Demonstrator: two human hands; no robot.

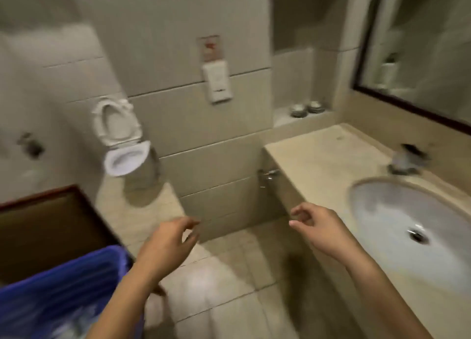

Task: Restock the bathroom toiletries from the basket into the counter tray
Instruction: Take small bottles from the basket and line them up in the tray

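My left hand (167, 245) and my right hand (317, 224) hang in front of me over the tiled floor, fingers loosely curled, holding nothing. A blue basket (63, 287) with pale wrapped items inside sits at the lower left, just left of my left forearm. The beige counter (318, 160) runs along the right, and my right hand hovers beside its front edge. No tray can be made out; the whole view is blurred.
A white oval sink (397, 211) is set in the counter, with a dark tap (407, 160) behind it and a mirror (420, 45) above. A toilet (119, 140) stands at the far left wall. Two small round containers (307, 108) sit in a wall niche. A brown door (38, 231) is at the left.
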